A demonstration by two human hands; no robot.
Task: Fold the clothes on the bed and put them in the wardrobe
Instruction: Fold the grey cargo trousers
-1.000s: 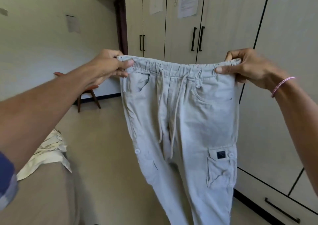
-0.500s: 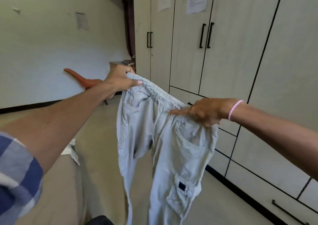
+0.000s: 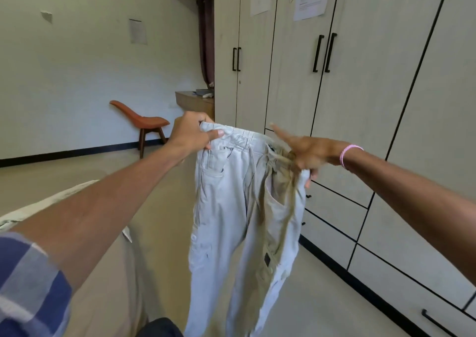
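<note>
Pale grey cargo trousers (image 3: 226, 207) with a drawstring waist hang in the air in front of me, legs down. My left hand (image 3: 192, 134) pinches the left end of the waistband between thumb and fingers. My right hand (image 3: 305, 152), a pink band on its wrist, grips the other end of the waistband with its lower fingers while the index finger sticks out straight. The waistband sags between both hands. The wardrobe (image 3: 334, 91) with black handles stands shut on the right. The bed (image 3: 108, 280) lies low at the left under my left arm.
A cream garment (image 3: 38, 207) lies on the bed behind my left forearm. An orange chair (image 3: 144, 122) stands by the far wall, next to a small wooden desk (image 3: 195, 102). Wardrobe drawers (image 3: 332, 215) run along the floor at the right. Beige floor lies between bed and wardrobe.
Both hands have drawn closer together, so the flat, spread waistband now sags and the trousers fold lengthwise. My right hand has dropped and its index finger now points out straight.
</note>
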